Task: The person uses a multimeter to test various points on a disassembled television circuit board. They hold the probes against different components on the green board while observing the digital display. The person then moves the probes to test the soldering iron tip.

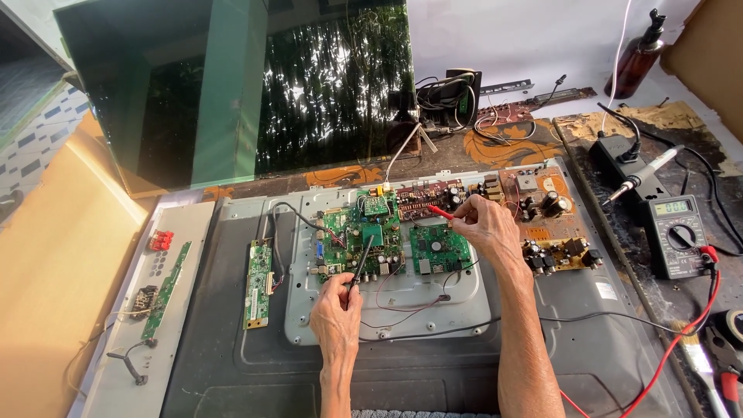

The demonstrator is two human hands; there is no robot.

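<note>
My left hand (335, 311) grips a black test probe (361, 264) whose tip rests on the large green circuit board (350, 234). My right hand (486, 224) pinches a red test probe (441, 212), with its tip at the narrow brown board (422, 197) above a smaller green board (439, 248). All the boards sit on the grey metal back panel (433, 340) of an opened flat screen. A red lead (673, 348) and a black lead (588, 316) run off to the right toward a multimeter (676, 234).
A tan power board (548, 224) lies right of my right hand. A thin green strip board (258, 282) sits at left. A soldering iron (642, 176), brown pump bottle (638, 58), paintbrush (700, 362) and tape roll (734, 325) are on the right bench. A dark upright screen (232, 85) stands behind.
</note>
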